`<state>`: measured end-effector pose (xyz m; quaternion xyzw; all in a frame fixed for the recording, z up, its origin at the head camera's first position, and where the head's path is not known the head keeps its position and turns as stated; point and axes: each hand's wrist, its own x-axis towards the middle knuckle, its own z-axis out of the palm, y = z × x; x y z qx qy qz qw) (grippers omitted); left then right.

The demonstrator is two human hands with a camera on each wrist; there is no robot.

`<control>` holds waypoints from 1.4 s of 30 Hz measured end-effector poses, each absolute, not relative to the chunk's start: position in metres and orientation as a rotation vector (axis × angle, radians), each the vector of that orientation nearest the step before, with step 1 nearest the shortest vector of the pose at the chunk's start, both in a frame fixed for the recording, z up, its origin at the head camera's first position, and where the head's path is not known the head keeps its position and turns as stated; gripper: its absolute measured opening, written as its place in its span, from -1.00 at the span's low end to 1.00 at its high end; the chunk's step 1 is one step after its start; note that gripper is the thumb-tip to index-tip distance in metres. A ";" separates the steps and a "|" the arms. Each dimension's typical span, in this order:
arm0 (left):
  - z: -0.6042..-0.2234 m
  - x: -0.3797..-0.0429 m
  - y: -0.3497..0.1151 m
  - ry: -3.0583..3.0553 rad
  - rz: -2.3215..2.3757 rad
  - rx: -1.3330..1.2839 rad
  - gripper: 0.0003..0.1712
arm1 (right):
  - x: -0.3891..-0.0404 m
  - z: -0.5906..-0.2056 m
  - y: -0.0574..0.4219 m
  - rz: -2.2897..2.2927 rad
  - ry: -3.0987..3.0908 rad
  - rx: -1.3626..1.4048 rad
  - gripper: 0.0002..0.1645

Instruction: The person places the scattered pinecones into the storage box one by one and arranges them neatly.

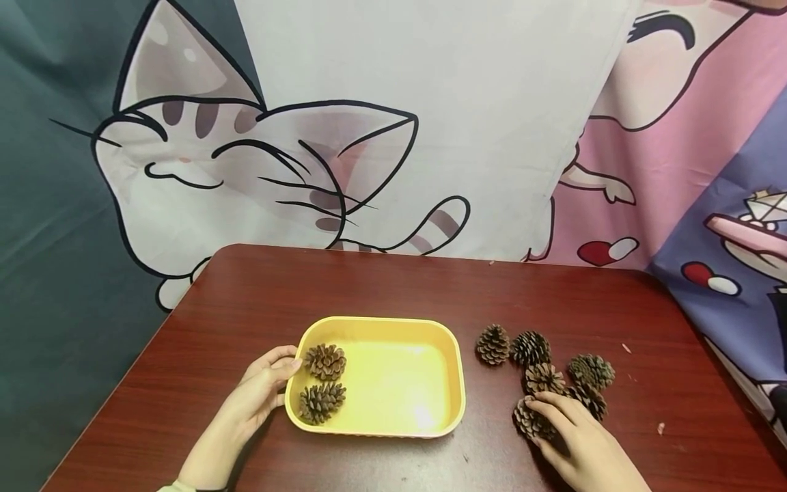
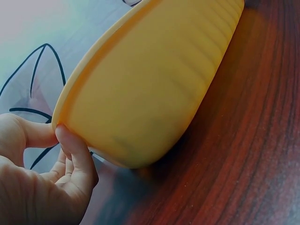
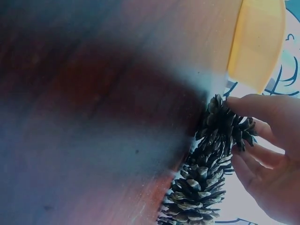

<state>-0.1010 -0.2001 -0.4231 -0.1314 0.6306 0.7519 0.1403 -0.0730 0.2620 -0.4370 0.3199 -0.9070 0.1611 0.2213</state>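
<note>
A shallow yellow plastic tray stands on the table, with two brown pine cones, one a rear cone and one a front cone, against its left end. My left hand pinches the tray's left rim between thumb and fingers; the left wrist view shows this grip on the yellow wall from outside. Right of the tray, my right hand holds the nearest pine cone of a loose group. In the right wrist view, thumb and fingers lie on either side of that cone, which still sits among its neighbours.
Several other pine cones lie close around the right hand, among them a left one and a far right one. Small pale scraps dot the reddish-brown wooden table. A cartoon-printed cloth hangs behind its back edge.
</note>
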 end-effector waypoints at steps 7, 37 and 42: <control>-0.423 -0.101 -0.200 1.821 2.178 -0.374 -0.78 | -0.070 -0.426 0.259 0.558 -2.507 0.865 -0.49; -0.424 -0.098 -0.200 1.799 2.225 -0.384 -0.76 | -0.089 -0.393 0.172 0.900 -2.297 1.032 -0.53; -0.425 -0.098 -0.199 1.783 2.231 -0.386 -0.75 | -0.095 -0.401 0.148 0.983 -2.288 1.100 -0.49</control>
